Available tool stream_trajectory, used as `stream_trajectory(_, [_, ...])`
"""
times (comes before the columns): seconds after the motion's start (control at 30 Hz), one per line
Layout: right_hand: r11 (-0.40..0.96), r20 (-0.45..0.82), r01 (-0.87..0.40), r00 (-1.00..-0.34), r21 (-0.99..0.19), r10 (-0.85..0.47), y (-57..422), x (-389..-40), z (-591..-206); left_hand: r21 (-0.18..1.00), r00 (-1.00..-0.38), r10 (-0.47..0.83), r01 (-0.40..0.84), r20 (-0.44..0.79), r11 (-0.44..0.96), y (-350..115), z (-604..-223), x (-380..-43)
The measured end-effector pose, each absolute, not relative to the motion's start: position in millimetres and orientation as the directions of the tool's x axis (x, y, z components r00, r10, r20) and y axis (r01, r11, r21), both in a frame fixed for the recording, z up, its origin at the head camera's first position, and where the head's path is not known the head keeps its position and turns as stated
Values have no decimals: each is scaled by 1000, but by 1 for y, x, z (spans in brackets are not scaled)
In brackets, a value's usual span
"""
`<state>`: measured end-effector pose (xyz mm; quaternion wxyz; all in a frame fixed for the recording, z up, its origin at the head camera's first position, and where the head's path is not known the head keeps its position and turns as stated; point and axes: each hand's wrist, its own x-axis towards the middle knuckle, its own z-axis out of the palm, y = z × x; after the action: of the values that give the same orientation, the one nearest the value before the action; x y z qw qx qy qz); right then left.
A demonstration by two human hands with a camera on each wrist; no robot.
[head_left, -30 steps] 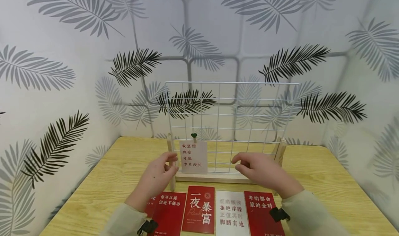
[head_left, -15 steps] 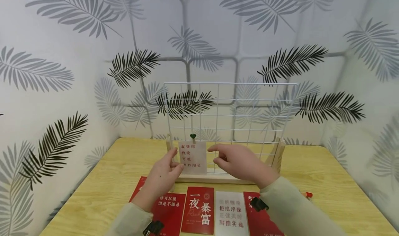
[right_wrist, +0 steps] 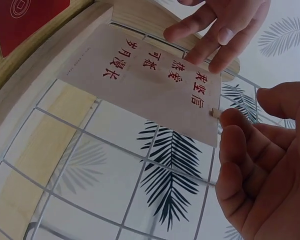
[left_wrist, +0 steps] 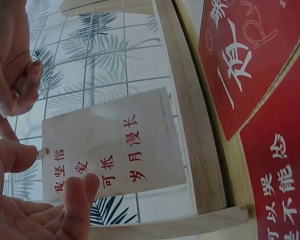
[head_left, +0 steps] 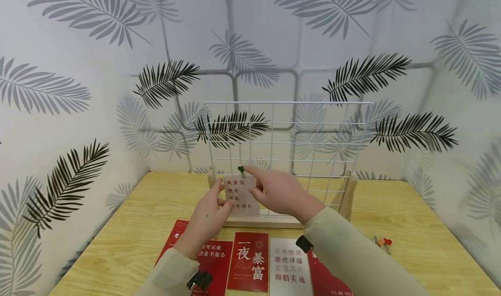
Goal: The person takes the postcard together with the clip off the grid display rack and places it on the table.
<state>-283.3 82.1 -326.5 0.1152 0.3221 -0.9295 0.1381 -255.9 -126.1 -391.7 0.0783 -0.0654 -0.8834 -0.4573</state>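
A white card (head_left: 248,196) with red characters hangs upright on a white wire grid (head_left: 309,150), its top held by a small wooden clip (right_wrist: 216,113) with a green heart (head_left: 240,169). My left hand (head_left: 211,211) is at the card's left edge, its fingers spread and partly in front of the card. My right hand (head_left: 279,191) comes in from the right, index finger stretched to the clip. In the right wrist view its fingertip (right_wrist: 233,120) lies against or just beside the clip, the thumb apart from it.
The grid stands in a wooden base (head_left: 270,221). Before it lie red cards (head_left: 248,261) and another white card (head_left: 289,267). Several small clips with coloured tops (head_left: 385,242) lie on the yellow wood-grain table (head_left: 129,231) at the right. A leaf-patterned wall stands behind.
My right hand has moved left across the grid to the clip, uncovering the loose clips at the right. The left hand has shifted slightly right onto the card's edge. The hanging card stays in place.
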Motion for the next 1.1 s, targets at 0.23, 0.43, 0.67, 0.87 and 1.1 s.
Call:
stream_trajectory(0.23, [815, 323, -575, -787, -73, -526, 64, -294, -324, 782, -980, 35, 179, 197, 597, -129, -390, -262])
stream_trajectory(0.43, [873, 282, -488, -836, 12, -472, 50, -295, -323, 765, -979, 22, 173, 204, 621, -131, -385, -264])
stream_trajectory(0.67, [898, 278, -438, -859, 38, -431, 43, -296, -321, 705, -964, 0, 196, 267, 681, -130, -382, -268])
stream_trajectory(0.87, [894, 324, -446, -838, 55, -438, 42, -297, -319, 663, -951, -32, 188, 306, 725, -131, -379, -269])
stream_trajectory(1.1, [903, 393, -422, -819, 82, -418, 43, -300, -324, 610, -935, -28, 209, 355, 764, -129, -378, -270])
